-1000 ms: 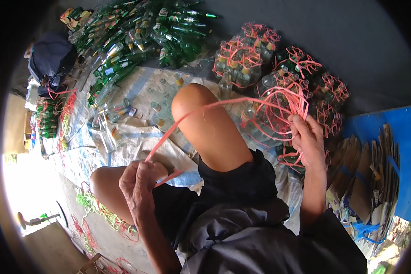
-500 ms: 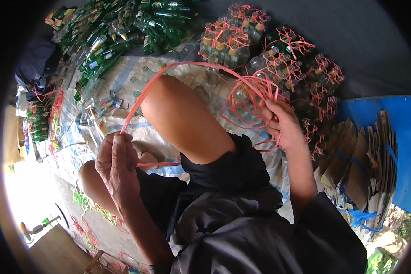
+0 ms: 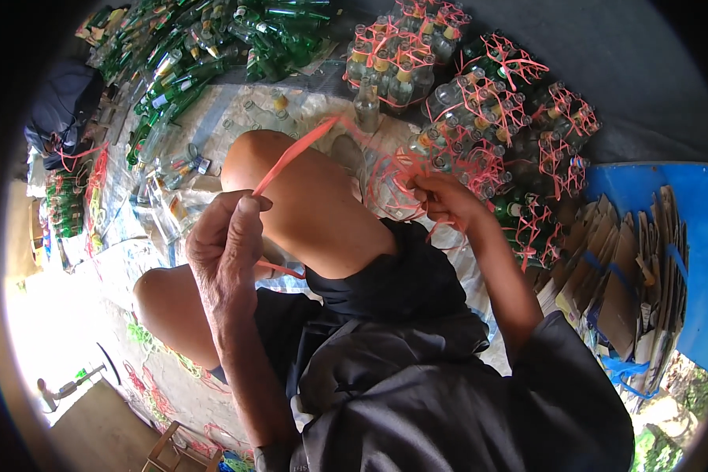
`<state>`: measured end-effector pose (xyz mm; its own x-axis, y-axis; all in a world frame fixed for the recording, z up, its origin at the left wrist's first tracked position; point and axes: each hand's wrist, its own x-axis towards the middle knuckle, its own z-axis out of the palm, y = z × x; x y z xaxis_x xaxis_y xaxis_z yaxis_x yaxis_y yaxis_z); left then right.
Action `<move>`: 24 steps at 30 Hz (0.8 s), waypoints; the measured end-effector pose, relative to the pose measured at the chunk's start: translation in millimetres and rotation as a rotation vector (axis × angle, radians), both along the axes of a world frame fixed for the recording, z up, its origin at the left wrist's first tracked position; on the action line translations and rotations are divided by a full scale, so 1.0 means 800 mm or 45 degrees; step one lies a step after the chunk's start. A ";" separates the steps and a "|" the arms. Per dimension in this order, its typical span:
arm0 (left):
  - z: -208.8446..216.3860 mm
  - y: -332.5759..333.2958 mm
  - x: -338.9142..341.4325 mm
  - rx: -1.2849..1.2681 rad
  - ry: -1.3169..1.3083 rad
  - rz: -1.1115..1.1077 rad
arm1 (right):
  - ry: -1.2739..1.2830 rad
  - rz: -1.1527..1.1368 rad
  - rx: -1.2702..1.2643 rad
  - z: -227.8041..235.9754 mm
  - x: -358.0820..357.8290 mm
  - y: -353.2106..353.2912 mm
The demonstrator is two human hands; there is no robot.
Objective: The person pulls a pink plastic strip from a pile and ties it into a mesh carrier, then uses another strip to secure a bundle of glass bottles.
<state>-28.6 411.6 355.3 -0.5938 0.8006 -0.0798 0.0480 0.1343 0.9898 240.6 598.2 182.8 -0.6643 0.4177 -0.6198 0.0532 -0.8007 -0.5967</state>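
My left hand (image 3: 230, 244) pinches a flat pink plastic strap (image 3: 299, 151) between thumb and fingers, over my bent knees. From there the strap rises to a peak and drops toward my right hand (image 3: 442, 197), and a short tail hangs below my left hand. The right fingers are closed on a loose, tangled bundle of the same strap (image 3: 389, 179), blurred by motion. Just beyond that bundle stand clear glass bottles (image 3: 401, 85) bound in groups with pink strap. A single clear bottle (image 3: 366, 106) stands beside one group.
A large heap of green bottles (image 3: 204, 55) lies at the far left. Loose clear bottles rest on a pale woven sheet (image 3: 212, 106). Upright flattened cardboard (image 3: 617, 275) leans by a blue panel (image 3: 700, 236) at right. More tied green bottles (image 3: 64, 204) stand at far left.
My right hand has moved left and slightly down with the strap bundle, and my left hand has moved right and up. The wide arc of strap between them has become a shorter, sharper peak.
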 end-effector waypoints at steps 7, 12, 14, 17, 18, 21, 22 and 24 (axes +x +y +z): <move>-0.003 0.005 0.003 -0.068 -0.093 0.009 | -0.424 0.197 0.103 -0.090 -0.002 -0.011; -0.009 0.005 0.004 -0.079 -0.112 0.006 | -0.488 0.318 0.274 -0.133 0.002 -0.018; -0.008 0.003 0.004 -0.094 -0.129 0.007 | -0.488 0.379 0.304 -0.135 -0.004 -0.021; -0.009 0.004 0.006 -0.091 -0.147 0.028 | -0.423 0.415 0.282 -0.138 -0.007 -0.025; -0.009 0.005 0.006 -0.091 -0.137 0.015 | -0.355 0.391 0.229 -0.140 -0.007 -0.026; -0.011 0.001 0.001 -0.100 -0.094 -0.008 | -0.195 0.378 0.204 -0.129 -0.016 -0.035; -0.012 0.002 0.001 -0.096 -0.068 -0.033 | -0.197 0.377 0.204 -0.136 -0.011 -0.036; -0.007 0.005 0.007 -0.090 -0.030 -0.053 | -0.433 0.306 0.509 -0.150 -0.001 -0.040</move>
<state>-23.2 416.0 349.3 -0.5572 0.8167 -0.1504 0.0321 0.2021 0.9788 239.7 565.9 63.1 -0.5605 0.5253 -0.6403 0.4478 -0.4581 -0.7679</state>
